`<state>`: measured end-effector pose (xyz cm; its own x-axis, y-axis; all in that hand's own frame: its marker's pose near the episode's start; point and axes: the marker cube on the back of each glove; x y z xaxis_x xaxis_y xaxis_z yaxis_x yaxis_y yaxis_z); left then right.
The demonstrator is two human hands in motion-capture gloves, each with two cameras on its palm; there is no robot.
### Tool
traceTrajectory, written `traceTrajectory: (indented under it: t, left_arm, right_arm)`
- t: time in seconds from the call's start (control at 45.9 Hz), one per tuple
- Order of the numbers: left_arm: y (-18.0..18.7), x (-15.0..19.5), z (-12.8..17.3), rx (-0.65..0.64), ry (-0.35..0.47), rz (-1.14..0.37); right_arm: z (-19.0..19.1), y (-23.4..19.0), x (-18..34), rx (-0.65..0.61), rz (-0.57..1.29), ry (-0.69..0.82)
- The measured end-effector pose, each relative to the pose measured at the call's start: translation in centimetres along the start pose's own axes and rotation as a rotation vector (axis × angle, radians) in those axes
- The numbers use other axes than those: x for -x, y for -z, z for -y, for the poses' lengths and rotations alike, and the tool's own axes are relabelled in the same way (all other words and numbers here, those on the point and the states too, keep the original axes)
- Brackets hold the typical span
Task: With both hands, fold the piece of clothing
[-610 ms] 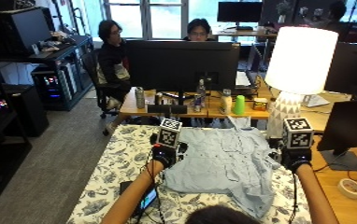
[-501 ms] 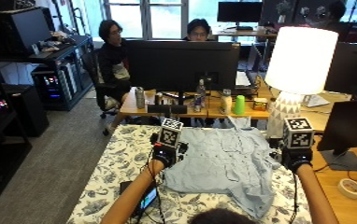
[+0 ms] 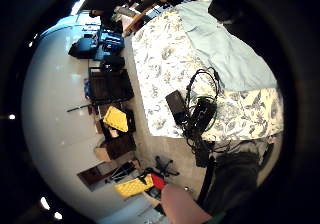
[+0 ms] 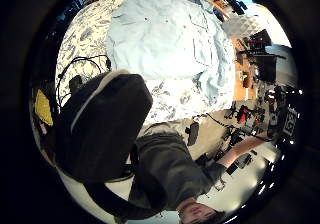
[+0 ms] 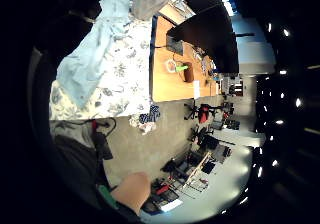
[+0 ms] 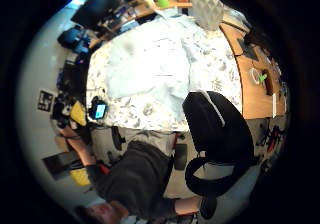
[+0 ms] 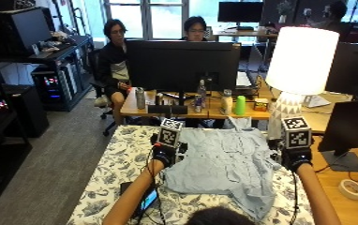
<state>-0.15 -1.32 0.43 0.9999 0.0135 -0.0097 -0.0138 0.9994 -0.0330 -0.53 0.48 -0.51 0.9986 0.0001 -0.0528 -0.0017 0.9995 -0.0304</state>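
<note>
Nearest the person, a phone (image 7: 149,199) with a lit screen is lying on the flower-patterned tablecloth (image 7: 113,171), just beside the left forearm, with a tangle of black cable running by it. Just beyond, the light blue shirt (image 7: 226,164) is lying spread flat on that cloth, its near hem reaching toward the person and rumpling lower on the right side, its collar end pointing toward the far edge of the table.

The left hand (image 7: 163,154) is sitting at the shirt's left edge and the right hand (image 7: 296,158) at its right edge, both about level with the upper part of the garment. Marker blocks are covering both hands from above, and the palm views are looking down at the whole shirt from some height without showing any fingertips on cloth, so I cannot tell whether either hand's fingers are straight, curled or pinching fabric.

Judging from the flat, unfolded lie of the shirt, the folding is only beginning: the hands are taking up position at the two sides. The next move is likely calling for each hand to take hold of an edge or shoulder and carry it across evenly, keeping the rumpled right hem from bunching underneath.

Farther off, a white lamp (image 7: 299,63) is standing at the table's far right corner, and beyond it a wooden desk (image 7: 197,108) is carrying a dark monitor (image 7: 182,65)
</note>
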Motion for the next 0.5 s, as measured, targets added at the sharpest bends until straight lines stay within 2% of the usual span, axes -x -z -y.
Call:
traceTrajectory:
  t: [0.261, 0.37, 0.501]
  left_arm:
    - [-1.1, -0.4, 0.5, 0.042, -0.039, 0.002]
    - [-1.0, -0.6, 0.8, 0.008, -0.049, 0.004]
    - [-2.3, -1.4, 1.9, -0.036, -0.101, -0.007]
  right_arm:
    - [-1.0, 1.3, -0.2, 0.080, -0.020, 0.012]
    - [-0.3, 0.7, -0.1, 0.112, -0.013, 0.024]
    - [1.3, -1.4, -0.2, 0.141, -0.010, 0.029]
